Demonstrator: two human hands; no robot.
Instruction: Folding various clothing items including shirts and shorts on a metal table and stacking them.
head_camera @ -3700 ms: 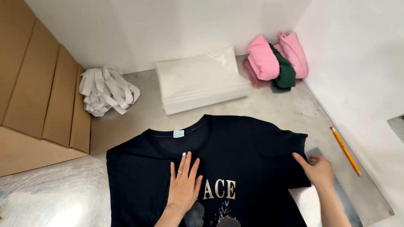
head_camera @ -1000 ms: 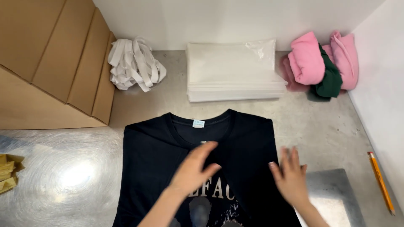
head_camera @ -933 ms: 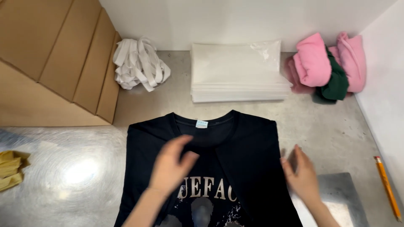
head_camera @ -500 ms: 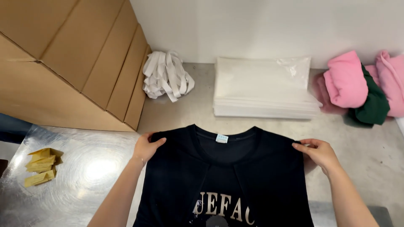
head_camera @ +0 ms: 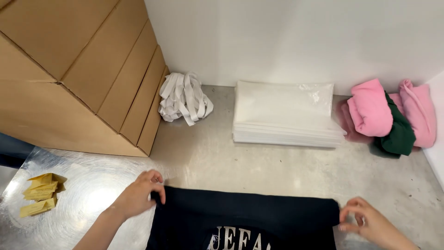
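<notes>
Two hands hold a black shirt (head_camera: 245, 220) by its top corners — the left hand (head_camera: 138, 198) pinches the left corner, the right hand (head_camera: 370, 223) pinches the right one. The shirt lies flat on the shiny metal surface (head_camera: 208, 157), at the near edge, with pale letters showing. Behind it sits a stack of clear bags (head_camera: 284, 113). Beside that lie white straps (head_camera: 185, 98) and brown boxes (head_camera: 78, 69). Pink and green clothes (head_camera: 391, 118) sit in the far right corner — yellow tags (head_camera: 40, 193) lie at the left.
</notes>
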